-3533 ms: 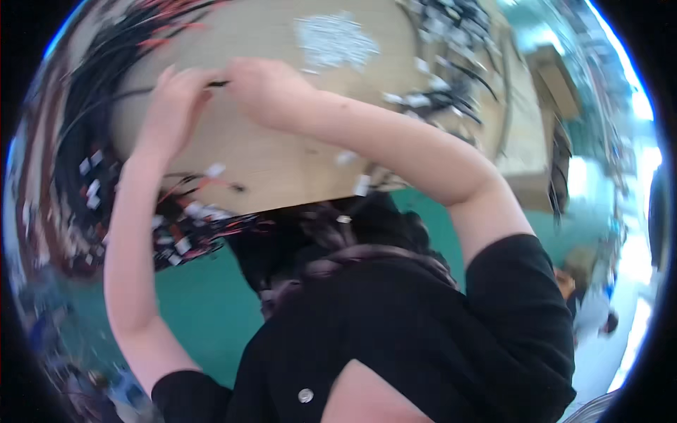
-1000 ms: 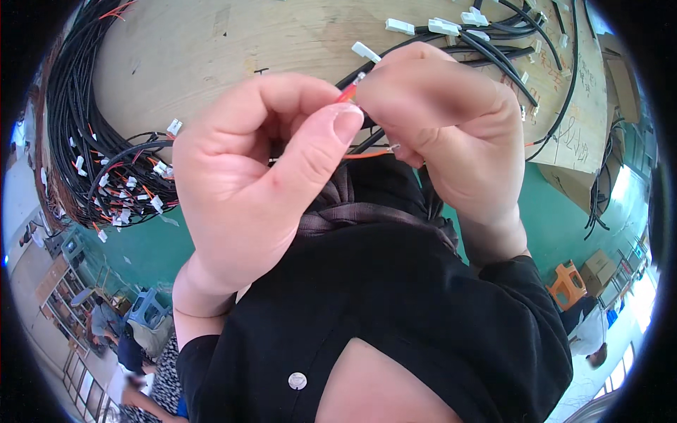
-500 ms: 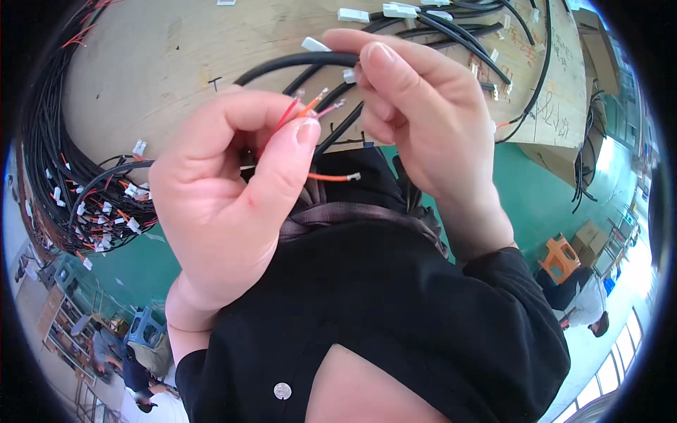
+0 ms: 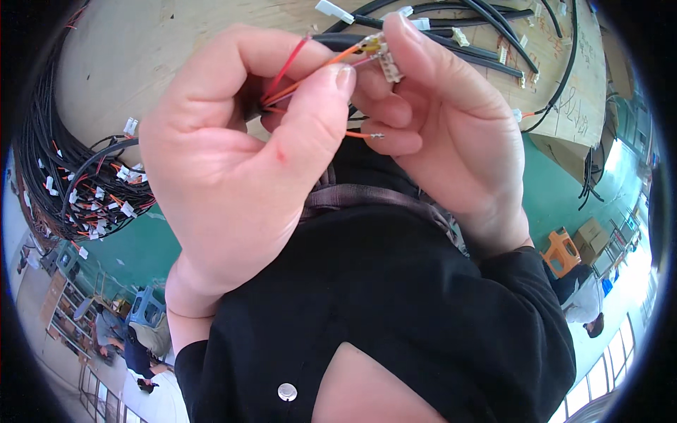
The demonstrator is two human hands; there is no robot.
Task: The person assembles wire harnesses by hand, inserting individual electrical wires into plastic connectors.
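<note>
My left hand point(image 4: 233, 169) is closed around thin wires coming out of a black cable, its thumb pressed to the index finger. A red wire point(image 4: 288, 67) points up from that grip, while an orange wire point(image 4: 343, 56) and a purple one lead right. Another orange wire point(image 4: 357, 135) with a bare metal terminal point(image 4: 377, 135) sticks out lower down. Between thumb and fingers, my right hand point(image 4: 472, 127) pinches a small off-white connector housing point(image 4: 390, 68). The upper orange wire's tip meets the housing; how far it is inserted cannot be made out.
A wooden board point(image 4: 155, 49) lies beyond my hands. Black cables with white connectors point(image 4: 423, 24) rest on it at upper right. At left hangs a thick bundle of black cables point(image 4: 42, 127). An orange stool point(image 4: 561, 252) and people are farther off.
My right hand has brought the connector housing into view, against the orange and purple wire ends. Both hands have moved up slightly, and the red wire now stands apart from the others.
</note>
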